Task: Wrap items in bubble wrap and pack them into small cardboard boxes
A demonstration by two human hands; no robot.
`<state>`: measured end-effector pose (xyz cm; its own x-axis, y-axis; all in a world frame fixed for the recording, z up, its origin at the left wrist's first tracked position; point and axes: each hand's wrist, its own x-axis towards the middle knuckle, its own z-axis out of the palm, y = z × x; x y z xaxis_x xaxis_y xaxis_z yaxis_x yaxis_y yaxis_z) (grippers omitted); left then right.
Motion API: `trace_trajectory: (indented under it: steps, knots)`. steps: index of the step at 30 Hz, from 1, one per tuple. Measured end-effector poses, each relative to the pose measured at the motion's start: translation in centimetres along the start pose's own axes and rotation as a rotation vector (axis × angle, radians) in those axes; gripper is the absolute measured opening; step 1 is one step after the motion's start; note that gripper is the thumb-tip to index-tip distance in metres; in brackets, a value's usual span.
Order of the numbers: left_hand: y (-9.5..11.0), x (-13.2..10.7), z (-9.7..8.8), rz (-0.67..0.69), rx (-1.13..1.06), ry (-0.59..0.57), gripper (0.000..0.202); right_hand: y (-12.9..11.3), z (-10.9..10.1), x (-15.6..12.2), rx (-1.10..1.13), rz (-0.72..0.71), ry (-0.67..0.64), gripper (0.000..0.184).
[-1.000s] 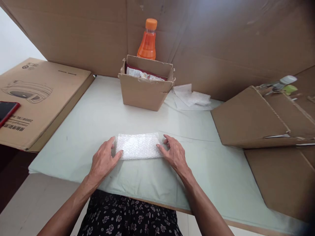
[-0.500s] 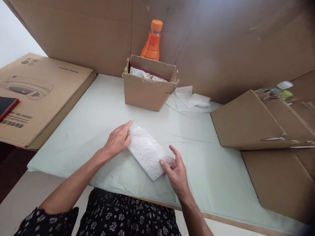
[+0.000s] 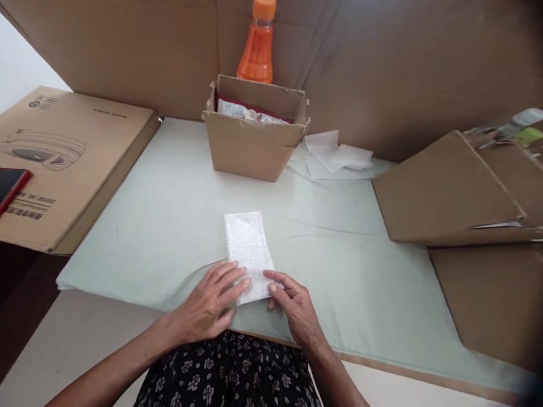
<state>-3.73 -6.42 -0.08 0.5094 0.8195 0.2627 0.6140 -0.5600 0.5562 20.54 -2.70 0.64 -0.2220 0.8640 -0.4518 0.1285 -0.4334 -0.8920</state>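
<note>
Bubble-wrap packet (image 3: 248, 240), crosswise a second ago, now lies end-on to open carton (image 3: 250, 148), quarter-turn made; left fingers (image 3: 231, 276) rest loosely apart on it, right fingers (image 3: 280, 294) seemingly pinch a corner.

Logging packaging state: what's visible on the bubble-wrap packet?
The bubble-wrap packet looks whitish, dimpled and roughly rectangular. It lies on the pale green cloth, long sides running away from the person. The left hand overlaps its near left part; the right hand is at its near right corner. Contents unclear.
</note>
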Motion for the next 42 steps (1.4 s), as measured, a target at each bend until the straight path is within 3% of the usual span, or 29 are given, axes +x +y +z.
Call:
trace_trajectory:
  steps: [2, 4, 6, 9, 12, 14, 17, 21, 24, 26, 28, 32, 34, 37, 39, 42]
  knots:
    - [0.0, 0.6, 1.0, -0.063, -0.048, 0.111, 0.061, -0.2, -0.1, -0.1, 0.073, 0.010, -0.061, 0.052]
    - [-0.4, 1.7, 1.4, -0.266, -0.149, 0.217, 0.047, -0.5, -0.5, -0.6, 0.091, -0.034, -0.071, 0.056]
    - [-0.9, 2.8, 1.1, -0.523, -0.284, 0.237, 0.043, -1.0, -1.0, -1.1, -0.005, -0.179, 0.025, 0.051]
    - [-1.4, 4.1, 0.2, -0.760, -0.503, 0.189, 0.053, -1.9, -1.2, -1.2, -0.360, -0.545, 0.112, 0.034]
    - [-2.0, 5.1, -0.4, -0.815, -0.640, 0.188, 0.060, -2.6, 0.0, 0.5, -0.824, -0.864, 0.002, 0.038]
    - [-2.4, 5.5, -0.5, -0.821, -0.639, 0.154, 0.060, -2.8, 0.9, 2.5, -1.088, -0.954, -0.057, 0.044]
    - [-2.4, 5.4, -0.7, -0.775, -0.514, 0.177, 0.057, -3.1, 1.6, 5.1, -1.264, -0.957, -0.128, 0.044]
    - [-1.0, 3.7, -0.7, -0.484, -0.131, 0.431, 0.050, -4.1, 1.0, 6.0, -1.192, -0.855, -0.232, 0.039]
    - [-0.6, 3.0, -0.3, -0.310, -0.065, 0.366, 0.052, -4.9, 0.2, 5.8, -1.040, -0.721, -0.313, 0.037]
    - [-1.1, 3.4, 0.2, -0.336, -0.100, 0.315, 0.050, -5.2, 0.0, 6.1, -0.949, -0.615, -0.351, 0.037]
    - [-2.1, 4.6, 0.5, -0.412, -0.118, 0.293, 0.046, -5.4, 0.0, 6.7, -0.959, -0.552, -0.294, 0.035]
    - [-3.8, 7.3, 0.5, -0.462, -0.037, 0.217, 0.042, -5.7, 0.2, 8.4, -1.200, -0.619, -0.040, 0.038]
    - [-4.2, 7.9, 0.5, -0.476, 0.022, 0.191, 0.041, -5.6, 0.3, 9.0, -1.270, -0.635, 0.005, 0.041]
    - [-4.2, 7.6, 0.7, -0.499, 0.024, 0.255, 0.044, -4.8, 0.2, 9.3, -1.230, -0.644, -0.030, 0.028]
    - [-4.0, 6.8, 0.7, -0.514, -0.056, 0.317, 0.053, -4.0, 0.1, 8.8, -1.092, -0.676, -0.077, 0.018]
    - [-3.3, 5.8, 0.6, -0.565, -0.263, 0.269, 0.066, -3.2, -0.2, 7.4, -0.866, -0.678, -0.146, 0.014]
